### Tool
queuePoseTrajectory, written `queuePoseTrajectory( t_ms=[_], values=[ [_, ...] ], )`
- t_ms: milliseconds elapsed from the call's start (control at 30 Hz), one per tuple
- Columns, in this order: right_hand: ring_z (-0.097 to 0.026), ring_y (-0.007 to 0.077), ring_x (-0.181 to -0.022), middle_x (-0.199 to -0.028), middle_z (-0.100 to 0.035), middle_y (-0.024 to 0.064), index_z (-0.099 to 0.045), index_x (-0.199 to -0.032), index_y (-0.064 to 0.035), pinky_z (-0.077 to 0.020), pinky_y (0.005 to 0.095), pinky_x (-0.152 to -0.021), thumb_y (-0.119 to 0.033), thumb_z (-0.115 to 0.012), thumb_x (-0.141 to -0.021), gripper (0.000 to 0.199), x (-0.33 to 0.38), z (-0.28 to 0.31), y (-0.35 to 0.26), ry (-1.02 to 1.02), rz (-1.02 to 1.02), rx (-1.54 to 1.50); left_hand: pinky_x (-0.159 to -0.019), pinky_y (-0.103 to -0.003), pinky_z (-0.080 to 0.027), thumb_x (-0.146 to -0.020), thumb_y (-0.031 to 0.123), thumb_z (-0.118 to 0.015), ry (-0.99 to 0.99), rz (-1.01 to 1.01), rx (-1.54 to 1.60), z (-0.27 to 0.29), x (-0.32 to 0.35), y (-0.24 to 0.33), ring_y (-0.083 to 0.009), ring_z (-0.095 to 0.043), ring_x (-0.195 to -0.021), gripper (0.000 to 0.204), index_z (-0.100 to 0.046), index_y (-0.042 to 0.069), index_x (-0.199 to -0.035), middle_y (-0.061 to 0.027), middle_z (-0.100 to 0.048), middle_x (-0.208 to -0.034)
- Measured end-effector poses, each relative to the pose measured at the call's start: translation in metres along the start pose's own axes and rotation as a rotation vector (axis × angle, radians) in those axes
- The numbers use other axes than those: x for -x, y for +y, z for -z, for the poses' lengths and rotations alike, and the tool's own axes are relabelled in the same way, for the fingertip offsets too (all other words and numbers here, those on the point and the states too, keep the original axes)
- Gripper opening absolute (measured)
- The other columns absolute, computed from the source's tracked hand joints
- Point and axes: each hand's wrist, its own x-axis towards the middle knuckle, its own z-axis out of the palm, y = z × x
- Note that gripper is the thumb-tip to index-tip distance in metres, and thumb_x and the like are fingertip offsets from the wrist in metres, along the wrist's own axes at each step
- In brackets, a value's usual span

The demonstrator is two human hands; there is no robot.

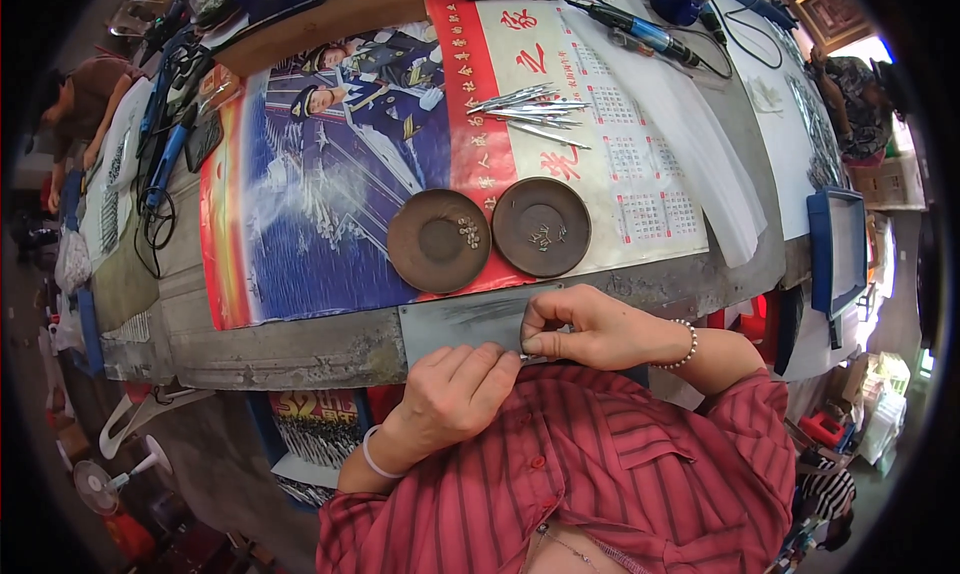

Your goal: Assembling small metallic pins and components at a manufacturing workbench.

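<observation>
My left hand (455, 392) and my right hand (600, 326) meet at the table's near edge, over a flat grey plate (455, 319). The right thumb and forefinger are pinched together beside the left fingertips. A tiny shiny bit shows between the hands, too small to name. The left fingers are curled closed, and what they hold is hidden. Just beyond are two round brown dishes: the left dish (425, 236) contains several small round pieces, the right dish (542, 196) several thin little pieces. Farther back lies a loose pile of slim silver metal pieces (535, 106).
A large calendar poster (340, 204) covers the table (290, 359) under the dishes. Translucent sheeting (690, 144) lies to its right. Blue-handled corded tools (170, 154) rest at left, another (640, 36) at back right. A blue tray (815, 264) stands far right. Other people sit at both sides.
</observation>
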Motion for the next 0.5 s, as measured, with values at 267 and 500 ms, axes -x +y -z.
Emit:
queuePoseTrajectory(
  t_ms=[267,500],
  values=[
    [-0.056,0.0273,-0.074,-0.081,-0.058,0.0117,-0.056,-0.085,-0.0026,-0.044,0.0358,-0.069,-0.01,-0.065,-0.083,0.012,0.005,-0.012,-0.018,0.072,0.251,0.532,-0.051,-0.029,-0.046,-0.072,0.01,-0.064,-0.059,-0.012,0.078,-0.001,0.009,-0.002,-0.0181,-0.059,-0.061,0.025,-0.06,0.001,-0.095,-0.0104,-0.061,-0.084],
    [-0.051,0.027,-0.072,-0.077,-0.048,0.0102,-0.051,-0.081,-0.0027,-0.0406,0.0351,-0.069,-0.007,-0.065,-0.076,0.015,-0.002,-0.029,-0.002,0.269,0.483,0.711,-0.051,-0.03,-0.047,-0.072,0.008,-0.066,0.031,0.06,0.054,-0.008,0.015,-0.006,-0.0187,-0.06,-0.061,0.023,-0.06,0.001,-0.094,-0.0094,-0.061,-0.084]
  ],
)
